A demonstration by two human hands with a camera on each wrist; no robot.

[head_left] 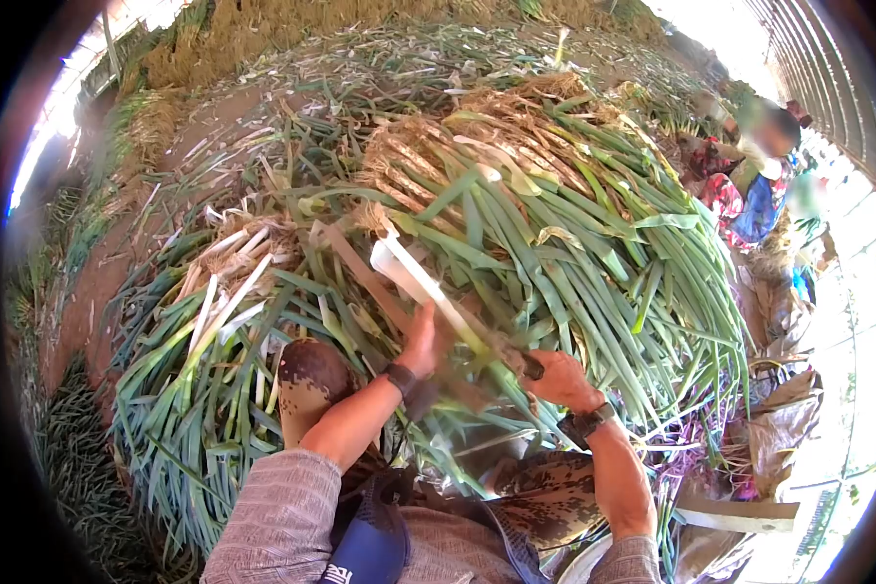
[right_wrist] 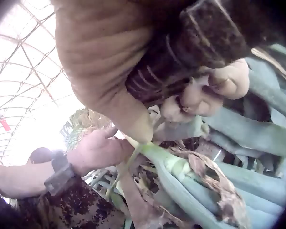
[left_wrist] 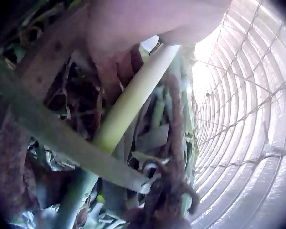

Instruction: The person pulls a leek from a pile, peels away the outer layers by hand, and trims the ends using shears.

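A green onion or leek with a white stalk lies slantwise before the person, its roots toward the upper left. The left hand grips the stalk; in the left wrist view that hand covers the top of the pale stalk. In the right hand is a dark handle, which the right wrist view shows as a wrapped handle under curled fingers. The right thumb presses at the plant's green neck, where a thin leaf strip hangs. Whatever the handle belongs to is hidden.
A large pile of leeks lies ahead and right; a smaller bunch with white stalks lies left. Loose leaves cover the ground beyond. Another person is at the right, near brown sacking.
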